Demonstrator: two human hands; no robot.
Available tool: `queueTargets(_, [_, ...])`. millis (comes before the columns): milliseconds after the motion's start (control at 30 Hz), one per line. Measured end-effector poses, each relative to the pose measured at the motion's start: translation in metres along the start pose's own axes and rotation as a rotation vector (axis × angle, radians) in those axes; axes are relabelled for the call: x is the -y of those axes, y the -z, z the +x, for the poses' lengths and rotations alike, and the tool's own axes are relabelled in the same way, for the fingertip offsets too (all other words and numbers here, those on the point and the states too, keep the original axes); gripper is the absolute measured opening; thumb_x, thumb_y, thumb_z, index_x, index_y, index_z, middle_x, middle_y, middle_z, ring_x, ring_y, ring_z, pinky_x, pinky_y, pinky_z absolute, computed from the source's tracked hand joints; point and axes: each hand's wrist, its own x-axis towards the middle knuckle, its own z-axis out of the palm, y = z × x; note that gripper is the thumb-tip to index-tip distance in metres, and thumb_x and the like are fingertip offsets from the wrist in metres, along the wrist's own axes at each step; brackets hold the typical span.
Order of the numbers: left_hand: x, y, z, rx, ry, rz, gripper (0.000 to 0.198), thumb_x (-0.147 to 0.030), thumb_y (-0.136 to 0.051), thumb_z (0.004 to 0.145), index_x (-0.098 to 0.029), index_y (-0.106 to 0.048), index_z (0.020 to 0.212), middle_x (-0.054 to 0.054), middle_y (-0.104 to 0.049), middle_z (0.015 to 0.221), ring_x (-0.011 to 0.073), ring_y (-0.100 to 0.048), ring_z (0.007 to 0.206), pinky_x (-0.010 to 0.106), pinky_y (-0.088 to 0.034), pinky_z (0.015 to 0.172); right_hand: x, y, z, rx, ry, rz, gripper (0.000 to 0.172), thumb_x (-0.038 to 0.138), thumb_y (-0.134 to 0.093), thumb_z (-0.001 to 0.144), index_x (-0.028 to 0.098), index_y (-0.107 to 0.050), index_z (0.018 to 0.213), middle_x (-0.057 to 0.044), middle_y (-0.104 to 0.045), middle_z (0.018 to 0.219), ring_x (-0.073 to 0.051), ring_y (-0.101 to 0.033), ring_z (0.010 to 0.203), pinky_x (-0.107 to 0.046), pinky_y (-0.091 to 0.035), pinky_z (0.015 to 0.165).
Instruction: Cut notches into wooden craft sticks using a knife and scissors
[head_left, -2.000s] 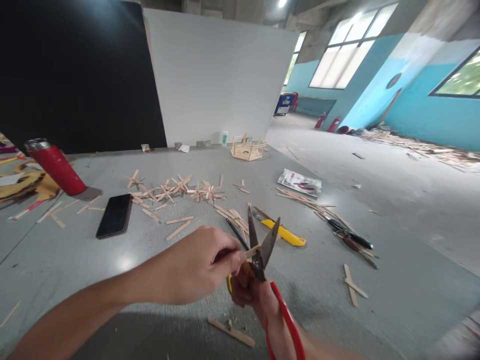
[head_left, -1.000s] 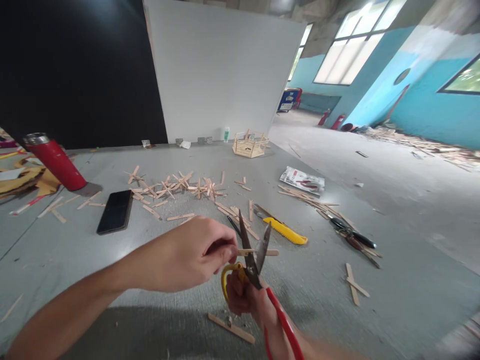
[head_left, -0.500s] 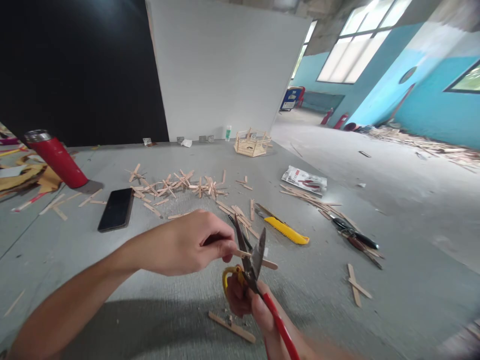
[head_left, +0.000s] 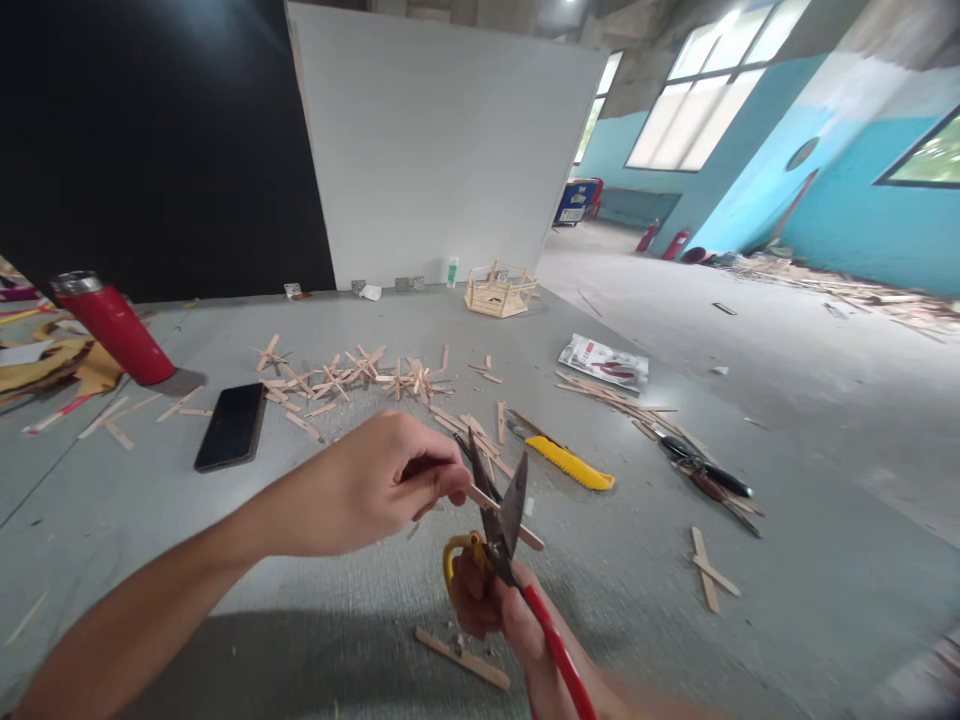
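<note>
Between the fingertips of my left hand [head_left: 401, 470] is one end of a flat wooden craft stick [head_left: 531, 538]. The stick slants down to the right and passes between the parted blades of a pair of scissors [head_left: 513, 510]. My right hand [head_left: 517, 610] is closed around the scissors' handles, one yellow and one red, with the blades pointing up and away. Another craft stick [head_left: 463, 660] lies on the table below my hands, with small wood bits beside it. A yellow utility knife [head_left: 571, 463] rests just beyond the scissors.
Many loose craft sticks [head_left: 360, 372] are scattered across the table [head_left: 337, 630]. A phone [head_left: 231, 425] and a tilted-looking red flask [head_left: 116, 330] are at left. A small stick-built frame [head_left: 499, 295] stands at the back. A folding tool [head_left: 705, 468] and silver packet [head_left: 604, 362] lie at right.
The craft stick's free end has tilted downward and shifted slightly left between the blades. Both hands keep their grips, and the blades remain parted.
</note>
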Motion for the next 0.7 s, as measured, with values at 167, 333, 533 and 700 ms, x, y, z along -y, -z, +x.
queueTargets(167, [0.003,0.003,0.0,0.007,-0.094,0.093,0.024,-0.012,-0.054,0.094,-0.014,-0.063,0.072,-0.005,-0.053,0.063,0.0068,-0.04,0.057,0.019,-0.031,0.053,-0.011,0.003,0.002,0.031,0.102,-0.062,0.044,0.066,-0.03,0.104,0.025,-0.044,0.095,-0.001,-0.04,0.088,-0.019,-0.039,0.076,-0.034,-0.039,0.071])
queueTargets(333, [0.005,0.009,-0.001,0.112,-0.095,0.108,0.022,-0.018,-0.056,0.096,-0.014,-0.07,0.078,-0.004,-0.055,0.062,0.0076,-0.04,0.055,0.02,-0.031,0.051,-0.014,0.003,0.007,0.128,0.223,-0.116,0.045,0.067,-0.029,0.103,0.026,-0.046,0.096,-0.001,-0.042,0.081,-0.018,-0.038,0.069,-0.033,-0.038,0.064])
queueTargets(533, [0.003,0.007,-0.001,0.072,-0.033,0.082,0.03,-0.028,-0.055,0.099,-0.014,-0.07,0.078,-0.003,-0.053,0.061,0.0081,-0.036,0.053,0.021,-0.027,0.048,0.0,0.004,0.002,0.068,0.089,-0.131,0.056,0.075,-0.033,0.098,0.026,-0.055,0.113,-0.007,-0.051,0.091,-0.024,-0.049,0.079,-0.04,-0.047,0.075])
queueTargets(700, [0.004,0.005,0.0,0.049,-0.018,0.08,0.036,-0.034,-0.053,0.102,-0.014,-0.07,0.077,-0.004,-0.048,0.059,0.0081,-0.033,0.052,0.022,-0.025,0.047,-0.006,0.001,-0.001,-0.051,0.019,0.006,0.059,0.081,-0.045,0.089,0.026,-0.061,0.102,-0.008,-0.054,0.091,-0.025,-0.051,0.078,-0.043,-0.051,0.074])
